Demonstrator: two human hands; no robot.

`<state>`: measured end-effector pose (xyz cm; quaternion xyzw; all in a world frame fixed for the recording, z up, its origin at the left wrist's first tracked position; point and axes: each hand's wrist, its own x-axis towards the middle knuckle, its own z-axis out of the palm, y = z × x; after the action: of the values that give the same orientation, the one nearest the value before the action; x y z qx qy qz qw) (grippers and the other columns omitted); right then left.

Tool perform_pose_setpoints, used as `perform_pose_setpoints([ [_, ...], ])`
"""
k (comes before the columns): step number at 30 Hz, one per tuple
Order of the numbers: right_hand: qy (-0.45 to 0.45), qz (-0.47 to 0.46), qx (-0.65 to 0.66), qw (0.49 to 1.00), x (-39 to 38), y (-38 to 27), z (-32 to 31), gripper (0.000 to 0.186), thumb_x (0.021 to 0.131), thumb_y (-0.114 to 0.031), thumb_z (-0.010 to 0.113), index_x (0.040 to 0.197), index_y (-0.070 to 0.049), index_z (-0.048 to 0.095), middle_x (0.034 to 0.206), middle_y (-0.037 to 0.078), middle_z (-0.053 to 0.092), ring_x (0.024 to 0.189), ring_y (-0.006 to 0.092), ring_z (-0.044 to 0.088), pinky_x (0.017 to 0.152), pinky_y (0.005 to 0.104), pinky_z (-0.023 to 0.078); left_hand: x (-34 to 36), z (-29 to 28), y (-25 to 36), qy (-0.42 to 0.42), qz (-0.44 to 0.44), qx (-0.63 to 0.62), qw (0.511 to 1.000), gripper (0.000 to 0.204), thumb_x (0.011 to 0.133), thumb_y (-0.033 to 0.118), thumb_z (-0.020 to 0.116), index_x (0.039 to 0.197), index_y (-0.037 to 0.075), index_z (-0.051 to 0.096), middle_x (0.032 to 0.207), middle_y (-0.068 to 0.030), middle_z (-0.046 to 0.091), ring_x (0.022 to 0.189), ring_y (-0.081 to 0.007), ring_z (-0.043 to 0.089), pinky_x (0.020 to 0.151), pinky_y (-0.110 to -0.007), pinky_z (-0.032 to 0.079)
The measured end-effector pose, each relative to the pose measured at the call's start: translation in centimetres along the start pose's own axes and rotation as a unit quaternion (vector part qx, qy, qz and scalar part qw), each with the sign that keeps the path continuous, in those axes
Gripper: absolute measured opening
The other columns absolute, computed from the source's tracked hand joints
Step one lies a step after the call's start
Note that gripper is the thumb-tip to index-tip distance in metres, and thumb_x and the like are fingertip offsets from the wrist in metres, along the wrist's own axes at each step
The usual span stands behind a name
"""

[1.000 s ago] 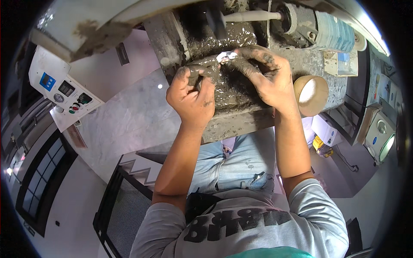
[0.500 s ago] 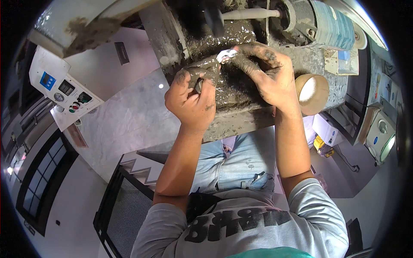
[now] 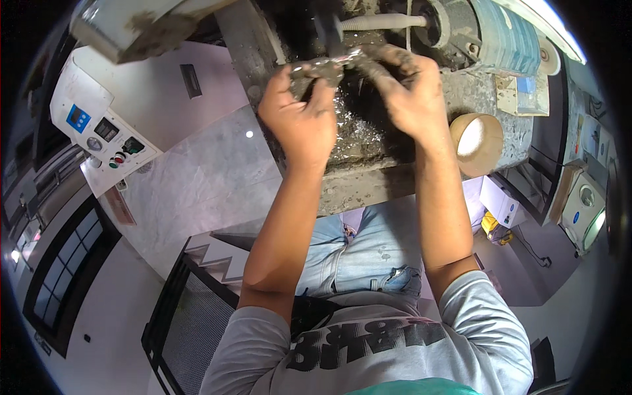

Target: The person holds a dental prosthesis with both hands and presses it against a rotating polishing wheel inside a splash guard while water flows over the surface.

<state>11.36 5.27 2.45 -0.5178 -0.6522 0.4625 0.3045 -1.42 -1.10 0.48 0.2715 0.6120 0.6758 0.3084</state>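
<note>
Between my hands is a small shiny piece [image 3: 343, 58], wet and smeared with grey slurry; its exact kind is blurred. My left hand [image 3: 303, 108] is closed, thumb and fingers pinching the piece's slurry-coated left part. From the other side my right hand [image 3: 411, 92] pinches its right end with thumb and fingertips. Grey mud coats the fingers of both hands. Just above the piece is a dark wheel [image 3: 327, 29] on a pale ribbed shaft [image 3: 383, 22], which runs to a motor [image 3: 503, 36] at the right. Whether piece and wheel touch, I cannot tell.
Wet slurry fills the trough [image 3: 355, 135] below my hands, edged by a muddy front ledge [image 3: 368, 184]. A round tan bowl [image 3: 490, 148] with white contents stands right of my right wrist. A white control panel [image 3: 105, 131] is at left; a splashed clear shield [image 3: 141, 29] hangs upper left.
Both hands have moved up and away from me with the piece, bringing it close under the dark wheel. The bowl and motor stay in place.
</note>
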Motion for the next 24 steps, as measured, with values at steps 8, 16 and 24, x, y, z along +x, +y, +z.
perform_pose_setpoints([
  [8, 0.008, 0.030, 0.027, 0.999, -0.4, 0.0, 0.4, 0.027, 0.081, -0.013, 0.066, 0.100, 0.006, 0.067, 0.095, 0.020, 0.069, 0.088, 0.0215, 0.069, 0.081, 0.0308, 0.051, 0.8, 0.5, -0.5, 0.017, -0.001, -0.017, 1.000, 0.025, 0.071, -0.018, 0.063, 0.092, -0.004, 0.059, 0.088, -0.0074, 0.064, 0.074, -0.0131, 0.060, 0.072, -0.025, 0.049],
  [16, 0.018, -0.053, 0.023, 0.998, -1.8, -0.6, 1.7, 0.024, 0.079, -0.009, 0.067, 0.099, 0.003, 0.069, 0.091, 0.020, 0.069, 0.083, 0.0265, 0.069, 0.076, 0.0305, 0.052, 0.0, -1.6, 0.0, 0.019, -0.039, -0.115, 0.992, 0.025, 0.072, -0.017, 0.063, 0.093, -0.003, 0.058, 0.090, -0.0092, 0.065, 0.081, -0.0147, 0.062, 0.078, -0.027, 0.050],
  [24, 0.022, 0.030, 0.043, 0.998, -0.5, 0.1, 1.3, 0.024, 0.081, -0.010, 0.066, 0.101, 0.003, 0.068, 0.096, 0.017, 0.070, 0.089, 0.0174, 0.067, 0.081, 0.0290, 0.050, 1.3, -0.3, -1.1, -0.017, 0.013, 0.028, 0.999, 0.025, 0.071, -0.016, 0.065, 0.091, -0.002, 0.058, 0.087, -0.0047, 0.060, 0.077, -0.0105, 0.055, 0.074, -0.022, 0.045],
])
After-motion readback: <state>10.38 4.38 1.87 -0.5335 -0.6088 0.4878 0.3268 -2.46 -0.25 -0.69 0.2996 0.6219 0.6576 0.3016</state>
